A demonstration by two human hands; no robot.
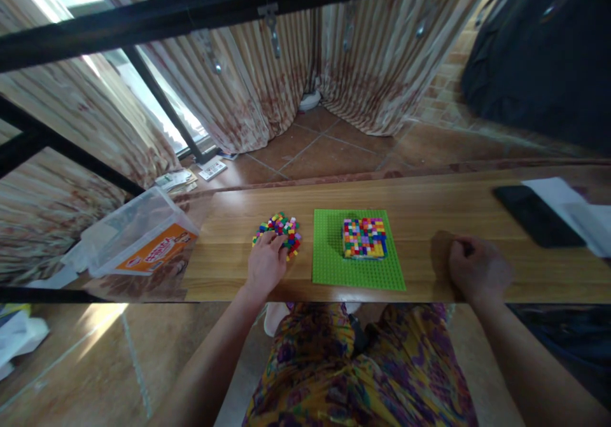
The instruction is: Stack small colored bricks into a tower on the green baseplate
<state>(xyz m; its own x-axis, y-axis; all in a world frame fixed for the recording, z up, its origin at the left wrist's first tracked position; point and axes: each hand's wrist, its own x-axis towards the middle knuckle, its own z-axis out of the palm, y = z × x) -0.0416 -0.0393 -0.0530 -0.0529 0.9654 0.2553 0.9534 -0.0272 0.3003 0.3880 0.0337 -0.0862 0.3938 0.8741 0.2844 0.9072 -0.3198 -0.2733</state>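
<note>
A pile of small multicoloured toy bricks [287, 225] lies loose on the wooden table. My left hand [267, 263] reaches over the pile's near side, its fingers a little apart and touching the bricks; no brick shows lifted in them. To the right is a green studded baseplate [329, 268]. On it stands a block built of multicoloured bricks [363, 237], roughly rectangular, with a blue brick at its right edge. My right hand [480, 266] rests on the table right of the baseplate, curled in a loose fist with nothing visible in it.
A clear plastic box [138, 223] with an orange label lies at the table's left end. Toward the right end are a dark flat phone-like object [537, 217] and white paper [566, 204]. A black metal bar [191, 13] crosses above, before striped curtains [267, 96].
</note>
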